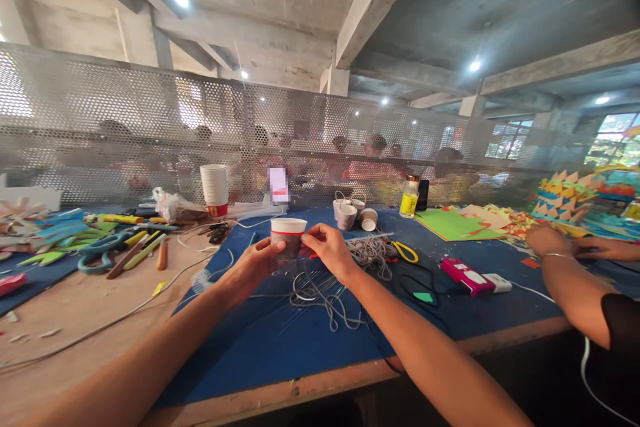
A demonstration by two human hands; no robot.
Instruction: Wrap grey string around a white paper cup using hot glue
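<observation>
A blue mat [300,340] covers the near middle of the wooden table [75,307], with a perforated metal screen [125,120] along the far edge. At the right, a co-worker's arm [565,280] rests by green paper [450,223]. A stack of cups [215,189] stands far left, 3 loose cups [350,212] far centre. Grey cord [370,253] lies tangled beside the hands. The left hand [255,263] and right hand [327,250] pinch a paper cup [287,237] between them, upright above the mat.

Single head-worn camera, looking forward and slightly down across the near workbench [310,347] toward the far perforated screen [125,120].
</observation>
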